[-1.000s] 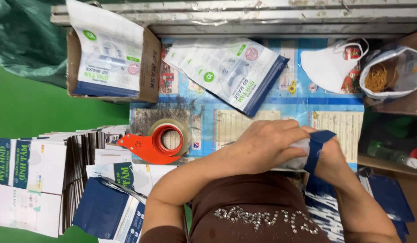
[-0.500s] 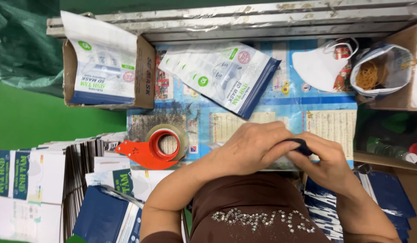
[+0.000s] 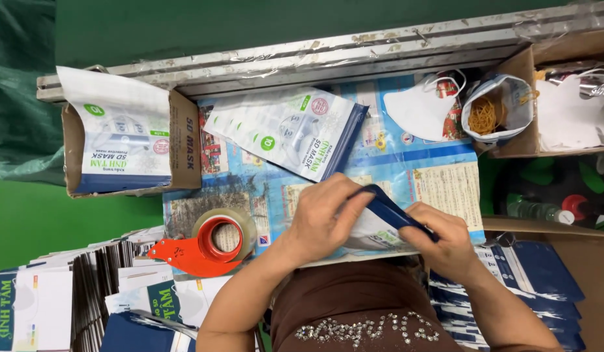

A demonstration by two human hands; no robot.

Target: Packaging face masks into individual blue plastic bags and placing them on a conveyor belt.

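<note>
Both hands meet at the near edge of the desk: left hand and right hand pinch a blue-edged mask packet, apparently folding its flap; pressing it flat seems next.

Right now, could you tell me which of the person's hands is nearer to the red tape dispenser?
Left. The left hand lies just right of the red tape dispenser in the picture, apart from it; the right hand is farther off, beyond the left hand.

Blue flap of packet now lifted up btwn hands, earlier pressed flat under fingers.
</note>
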